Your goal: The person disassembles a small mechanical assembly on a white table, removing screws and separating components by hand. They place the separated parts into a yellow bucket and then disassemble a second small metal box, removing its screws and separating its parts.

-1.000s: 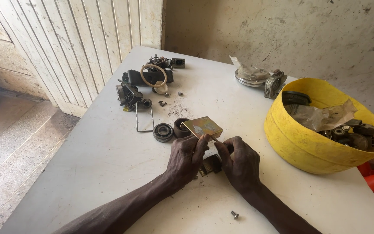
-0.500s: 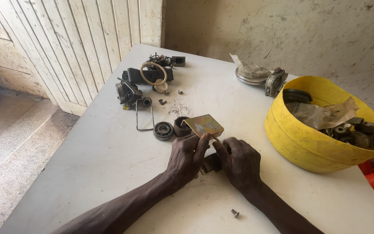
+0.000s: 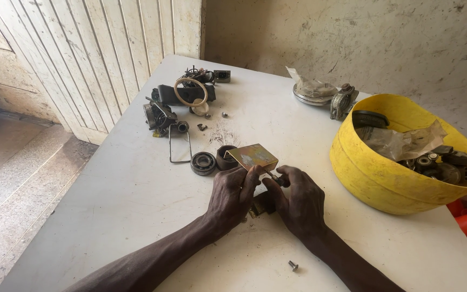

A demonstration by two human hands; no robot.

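Note:
My left hand and my right hand meet over the white table. Between them they hold a small brass-coloured metal bracket, its flat plate tilted up above my fingers. My left thumb and fingers pinch the plate's near edge. My right fingers grip a small dark bolt or tool tip against the bracket. A darker part of the piece shows under my palms; its shape is mostly hidden.
A ball bearing, a dark ring and a wire clip lie just beyond my hands. Dark machine parts are heaped at the far left. A yellow tub of parts stands right. A loose screw lies near.
My hands have stayed in the same spot, with only small finger shifts on the bracket. Nothing else on the table has moved.

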